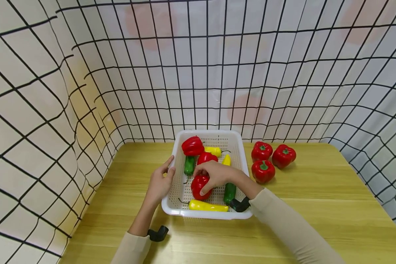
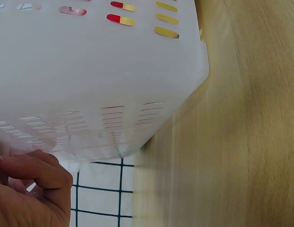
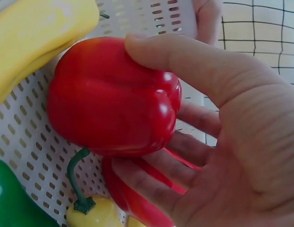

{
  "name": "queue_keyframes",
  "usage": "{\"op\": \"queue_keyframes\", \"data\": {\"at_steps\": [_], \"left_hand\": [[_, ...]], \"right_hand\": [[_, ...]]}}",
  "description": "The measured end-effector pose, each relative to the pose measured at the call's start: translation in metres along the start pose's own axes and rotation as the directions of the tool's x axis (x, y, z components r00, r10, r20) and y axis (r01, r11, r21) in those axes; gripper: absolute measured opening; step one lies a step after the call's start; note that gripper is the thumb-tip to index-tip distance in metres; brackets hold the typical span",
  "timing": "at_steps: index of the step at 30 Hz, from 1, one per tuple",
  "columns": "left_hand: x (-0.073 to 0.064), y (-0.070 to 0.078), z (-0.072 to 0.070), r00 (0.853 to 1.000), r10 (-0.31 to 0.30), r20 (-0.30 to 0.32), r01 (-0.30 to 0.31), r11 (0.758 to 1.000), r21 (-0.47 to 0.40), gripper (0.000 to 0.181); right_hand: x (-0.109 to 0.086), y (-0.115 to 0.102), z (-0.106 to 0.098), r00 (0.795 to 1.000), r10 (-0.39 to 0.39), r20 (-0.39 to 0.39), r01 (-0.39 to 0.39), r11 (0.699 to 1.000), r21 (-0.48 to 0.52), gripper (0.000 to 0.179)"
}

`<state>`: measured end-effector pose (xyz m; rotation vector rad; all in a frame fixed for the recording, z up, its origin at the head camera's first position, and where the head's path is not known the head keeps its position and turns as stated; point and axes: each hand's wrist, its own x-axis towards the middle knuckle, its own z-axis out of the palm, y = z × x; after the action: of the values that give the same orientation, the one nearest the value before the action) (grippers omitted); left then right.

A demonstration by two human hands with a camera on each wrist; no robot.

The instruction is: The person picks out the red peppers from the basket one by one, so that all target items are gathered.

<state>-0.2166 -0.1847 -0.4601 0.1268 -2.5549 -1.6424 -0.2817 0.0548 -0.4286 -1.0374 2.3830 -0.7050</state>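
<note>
A white perforated plastic basket (image 1: 204,214) stands on the table with several peppers in it. My right hand (image 1: 217,173) reaches inside and grips a red bell pepper (image 3: 113,99), thumb on one side and fingers on the other. Another red bell pepper (image 1: 206,157) lies just beyond that hand. At the basket's left side, my left hand (image 1: 160,183) holds the rim between thumb and fingers; its curled fingers also show at the lower left of the left wrist view. In the basket's front part lies a long yellow pepper (image 1: 208,206), with a green pepper (image 1: 230,192) near the right wall.
Further back in the basket are a red bell pepper (image 1: 193,146), a green pepper (image 1: 189,165) and yellow peppers (image 1: 212,151). Three red bell peppers (image 1: 263,171) stand on the wooden table (image 1: 303,205) to the right. A black wire grid (image 1: 208,66) encloses the back and sides.
</note>
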Motion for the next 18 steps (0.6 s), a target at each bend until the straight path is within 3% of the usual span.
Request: {"op": "queue_keyframes", "data": {"at_steps": [6, 13, 18], "left_hand": [[0.0007, -0.001, 0.0001, 1.0, 0.008, 0.001, -0.008, 1.0, -0.004, 0.048], [0.0001, -0.0007, 0.0, 1.0, 0.013, -0.003, -0.013, 1.0, 0.006, 0.048], [-0.0009, -0.0007, 0.0003, 1.0, 0.004, 0.002, -0.004, 1.0, 0.004, 0.048]], "right_hand": [[-0.0029, -0.0001, -0.0039, 1.0, -0.006, -0.005, 0.006, 0.998, 0.054, 0.051], [-0.0068, -0.0035, -0.008, 1.0, 0.005, -0.029, -0.002, 0.995, 0.101, 0.076], [-0.0105, -0.0047, -0.01, 0.999, -0.012, -0.051, 0.019, 0.99, 0.138, 0.07]]}}
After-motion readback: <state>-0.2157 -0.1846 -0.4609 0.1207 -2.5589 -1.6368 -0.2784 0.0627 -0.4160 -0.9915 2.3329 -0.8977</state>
